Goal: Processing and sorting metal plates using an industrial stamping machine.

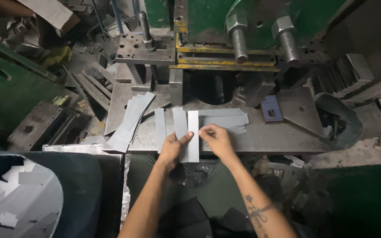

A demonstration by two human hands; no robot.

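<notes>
My left hand (173, 147) and my right hand (217, 139) both grip one grey metal strip (193, 123) that lies upright across the front edge of the steel press table (261, 136). Two similar strips (170, 125) lie side by side just left of it. Behind my right hand rests a flat pile of punched strips (225, 118). A fanned stack of grey strips (131, 121) leans at the table's left end.
A green press (243, 26) with two large bolts rises behind the table, its dark die opening (210, 86) straight ahead. A dark bin (27, 198) of cut strips stands at lower left. Scrap metal clutters the left; stacked plates (345, 75) sit at right.
</notes>
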